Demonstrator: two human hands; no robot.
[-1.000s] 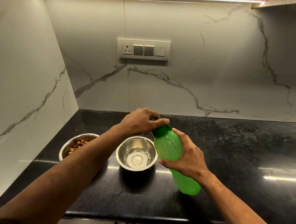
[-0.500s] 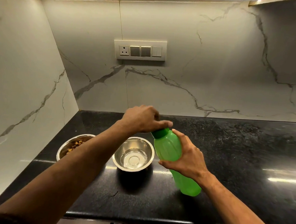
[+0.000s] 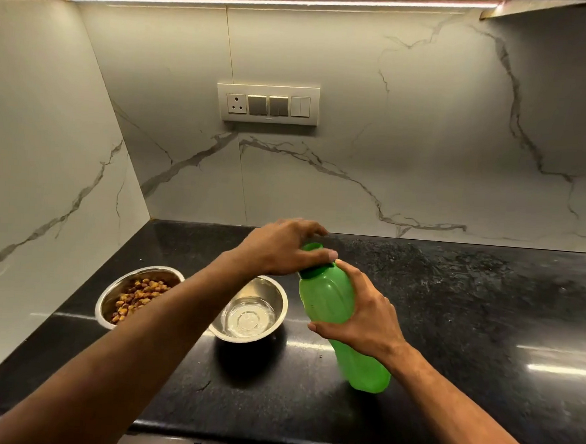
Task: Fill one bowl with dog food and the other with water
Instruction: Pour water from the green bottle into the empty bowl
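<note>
Left hand (image 3: 283, 247) now higher, pinching dark-green cap (image 3: 312, 248); right hand (image 3: 364, 315) gripping ribbed green plastic bottle (image 3: 328, 296).

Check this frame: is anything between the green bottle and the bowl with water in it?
Nothing visible on the counter between them. The green bottle stands just right of the water bowl. Only the bottle's cap, under the left hand, covers its mouth; the right hand holds the body.

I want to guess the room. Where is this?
Most likely a home kitchen: a black stone counter, a marble wall with a switch panel, and two steel bowls, one of dog food, one of water.
</note>
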